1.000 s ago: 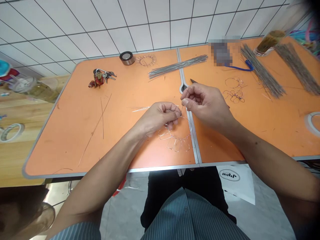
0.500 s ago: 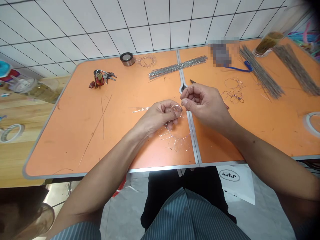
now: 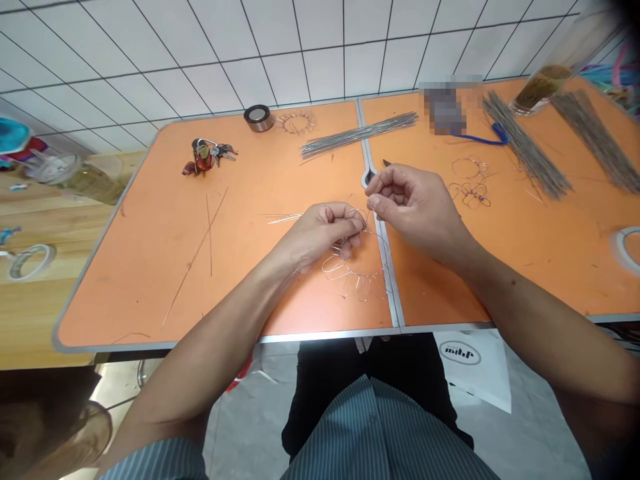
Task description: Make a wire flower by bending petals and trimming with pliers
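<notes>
My left hand (image 3: 327, 230) pinches a thin wire ring (image 3: 367, 275) with petal-like wire loops around its rim. The ring hangs just over the orange table, by its metal centre seam. To the right, my right hand (image 3: 413, 203) is closed, thumb against forefinger, at a fine wire that rises from the left fingertips; its end is hidden in the fingers. A dark pointed tip (image 3: 386, 162) shows from behind the right hand, the rest covered. Several loose straight wires (image 3: 285, 218) lie beside my left hand.
Wire bundles (image 3: 360, 135) lie at the back and right (image 3: 530, 147). Bent wire flowers (image 3: 470, 193) sit right of my hands. Keys (image 3: 210, 157), a tape roll (image 3: 259, 118), another wire ring (image 3: 296, 123) and a cup of brown liquid (image 3: 543, 90) stand farther back.
The view has shifted slightly. Both hands keep nearly the same pose; the small wire loop at my left fingertips looks turned, with a strand now running toward my right fingers.
</notes>
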Tool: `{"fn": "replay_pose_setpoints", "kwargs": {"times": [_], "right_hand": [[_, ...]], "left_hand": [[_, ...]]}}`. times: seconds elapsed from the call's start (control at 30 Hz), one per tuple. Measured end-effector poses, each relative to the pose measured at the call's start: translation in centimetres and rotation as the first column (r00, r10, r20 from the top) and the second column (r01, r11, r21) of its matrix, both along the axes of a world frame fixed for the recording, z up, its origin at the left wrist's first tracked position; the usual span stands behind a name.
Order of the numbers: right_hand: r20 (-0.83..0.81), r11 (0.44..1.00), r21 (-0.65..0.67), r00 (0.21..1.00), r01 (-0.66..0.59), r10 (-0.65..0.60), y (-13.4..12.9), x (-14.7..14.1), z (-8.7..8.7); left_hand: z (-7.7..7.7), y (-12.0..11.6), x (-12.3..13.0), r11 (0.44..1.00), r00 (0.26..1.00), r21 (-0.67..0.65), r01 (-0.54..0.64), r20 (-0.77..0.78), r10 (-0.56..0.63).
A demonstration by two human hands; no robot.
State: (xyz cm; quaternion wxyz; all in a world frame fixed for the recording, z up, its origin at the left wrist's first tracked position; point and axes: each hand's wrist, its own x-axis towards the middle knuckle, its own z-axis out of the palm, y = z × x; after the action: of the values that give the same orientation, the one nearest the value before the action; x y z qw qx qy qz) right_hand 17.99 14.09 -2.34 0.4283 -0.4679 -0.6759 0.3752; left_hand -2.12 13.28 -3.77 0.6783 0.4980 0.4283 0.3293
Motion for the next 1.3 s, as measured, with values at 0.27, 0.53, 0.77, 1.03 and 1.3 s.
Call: {"fn": "replay_pose_setpoints", "kwargs": {"times": [0.27, 0.53, 0.77, 1.03, 1.3], "right_hand": [[0.006, 1.000, -0.003, 1.000, -0.006, 0.006, 0.2, 0.1, -0.2], [0.038, 0.999, 0.018, 0.999, -0.040, 0.040, 0.6, 0.1, -0.5], [0.059, 0.999, 0.029, 0.998, -0.034, 0.032, 0.4, -0.1, 0.0], [0.081, 0.999, -0.002, 0.996, -0.041, 0.041, 0.1, -0.4, 0.7], [0.115, 0.997, 0.075, 0.993, -0.014, 0.005, 0.5, 1.1, 1.0]], "left_hand": [[-0.4, 0.1, 0.0, 1.000, 1.000, -0.013, -0.001, -0.015, 0.001], [-0.9, 0.1, -0.1, 0.995, 0.998, 0.097, -0.031, -0.049, 0.035], [-0.3, -0.2, -0.4, 0.990, 0.996, 0.138, -0.002, -0.088, 0.014], [-0.1, -0.2, -0.3, 0.992, 0.996, 0.129, -0.008, -0.082, 0.019], [-0.6, 0.0, -0.3, 0.987, 0.991, 0.099, -0.127, -0.038, 0.131]]}}
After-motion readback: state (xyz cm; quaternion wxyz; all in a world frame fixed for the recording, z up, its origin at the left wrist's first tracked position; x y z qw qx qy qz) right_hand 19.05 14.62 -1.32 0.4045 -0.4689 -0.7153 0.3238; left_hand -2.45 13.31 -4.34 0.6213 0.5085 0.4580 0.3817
